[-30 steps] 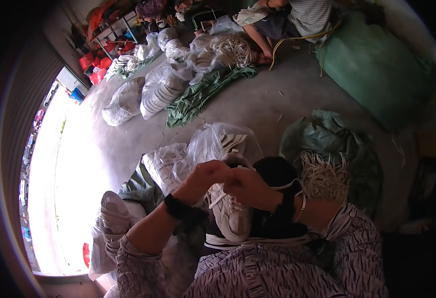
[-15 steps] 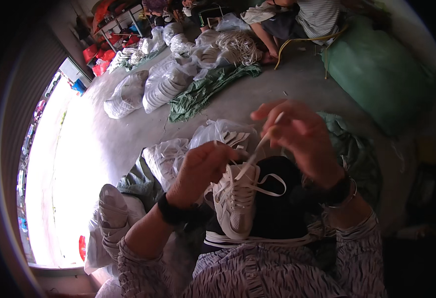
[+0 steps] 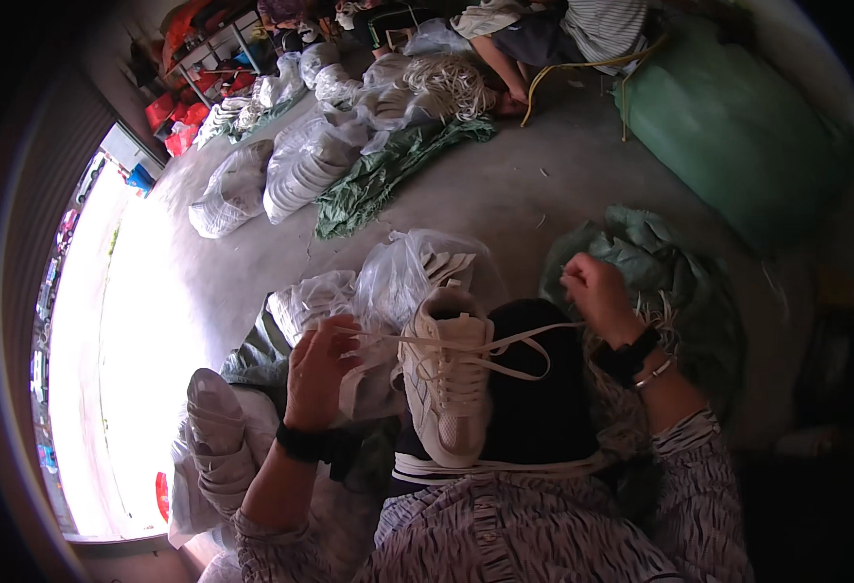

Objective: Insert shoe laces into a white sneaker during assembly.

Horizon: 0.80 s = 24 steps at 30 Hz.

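An off-white lace-up shoe [image 3: 449, 389] rests on the dark cloth over my lap, toe toward me. Its shoelace [image 3: 466, 346] crosses over the tongue and runs out to both sides, with a loose loop to the right. Left of the shoe, my left hand [image 3: 320, 374] has its fingers bent around one end of the lace. On the other side my right hand [image 3: 597, 296] is closed, with the other lace end drawn out toward it; the grip itself is partly hidden. Both hands are apart from the shoe's body.
Clear plastic bags [image 3: 393, 277] of white shoe parts lie just beyond my lap. Stacked grey-white pieces [image 3: 218, 428] stand at my left. A green sack [image 3: 631, 238] with loose laces lies right. Farther off are filled bags [image 3: 310, 165], a large green bundle [image 3: 728, 146] and seated people [image 3: 602, 34].
My hands have moved apart and lower, left hand to the left, right hand slightly downward. The lace now stretches sideways across the shoe instead of being held up above it.
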{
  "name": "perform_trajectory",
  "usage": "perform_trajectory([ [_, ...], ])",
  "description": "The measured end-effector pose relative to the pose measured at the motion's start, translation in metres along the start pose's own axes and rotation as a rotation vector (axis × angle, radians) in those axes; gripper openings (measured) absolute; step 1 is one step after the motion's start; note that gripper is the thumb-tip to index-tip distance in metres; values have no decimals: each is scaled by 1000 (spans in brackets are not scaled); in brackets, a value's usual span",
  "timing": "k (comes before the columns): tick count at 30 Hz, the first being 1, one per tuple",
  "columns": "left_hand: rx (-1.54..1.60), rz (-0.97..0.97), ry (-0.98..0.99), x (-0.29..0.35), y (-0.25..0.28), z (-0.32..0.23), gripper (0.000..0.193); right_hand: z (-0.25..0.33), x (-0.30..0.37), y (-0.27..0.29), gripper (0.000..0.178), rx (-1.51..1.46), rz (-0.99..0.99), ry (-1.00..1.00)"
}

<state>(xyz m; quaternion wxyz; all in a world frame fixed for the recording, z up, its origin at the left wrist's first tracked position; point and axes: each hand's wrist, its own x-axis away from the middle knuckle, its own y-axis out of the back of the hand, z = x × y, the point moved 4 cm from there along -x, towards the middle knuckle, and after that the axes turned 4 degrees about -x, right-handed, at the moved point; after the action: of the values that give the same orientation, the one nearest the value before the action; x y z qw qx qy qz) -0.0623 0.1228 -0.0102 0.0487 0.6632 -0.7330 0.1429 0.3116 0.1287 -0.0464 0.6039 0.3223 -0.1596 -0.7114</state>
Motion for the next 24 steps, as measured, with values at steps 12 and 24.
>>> perform_trajectory([
  [12, 360, -160, -330, -16, 132, -27, 30, 87, 32, -44, 6, -245, 408, -6],
  [24, -611, 71, -217, 6, -36, 31, 18, 91, 38, -45, 10, -27, 218, 152],
])
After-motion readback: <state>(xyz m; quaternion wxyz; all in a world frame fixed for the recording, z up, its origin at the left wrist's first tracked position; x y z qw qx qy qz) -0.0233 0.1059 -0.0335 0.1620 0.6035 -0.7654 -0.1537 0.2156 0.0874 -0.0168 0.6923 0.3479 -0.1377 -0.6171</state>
